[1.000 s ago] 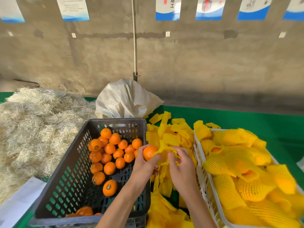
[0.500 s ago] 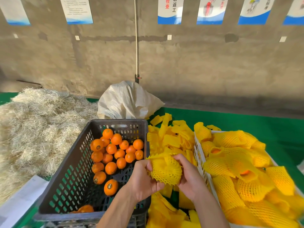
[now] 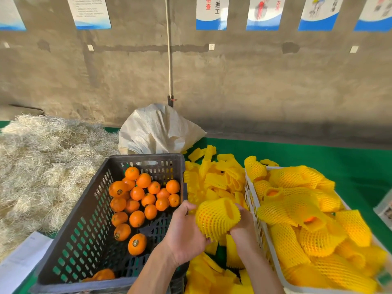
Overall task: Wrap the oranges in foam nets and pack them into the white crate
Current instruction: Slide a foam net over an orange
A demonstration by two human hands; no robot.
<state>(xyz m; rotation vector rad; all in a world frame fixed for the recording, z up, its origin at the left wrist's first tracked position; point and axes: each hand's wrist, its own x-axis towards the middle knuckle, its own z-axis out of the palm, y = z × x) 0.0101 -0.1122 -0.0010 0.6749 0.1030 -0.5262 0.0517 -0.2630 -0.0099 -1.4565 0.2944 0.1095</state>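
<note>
Netted orange (image 3: 216, 219) has shifted toward white crate (image 3: 252, 200), both hands' fingers (image 3: 239, 211) grasping it.

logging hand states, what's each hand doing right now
Left hand: holding the netted orange.
Right hand: holding the same netted orange from the other side.

Bare grey concrete wall (image 3: 254, 81) behind, row of white-and-blue paper posters (image 3: 211, 12) up top, thin pale vertical pole (image 3: 169, 49) against it. Green-covered worktop (image 3: 318, 160) below, sunlit.
</note>
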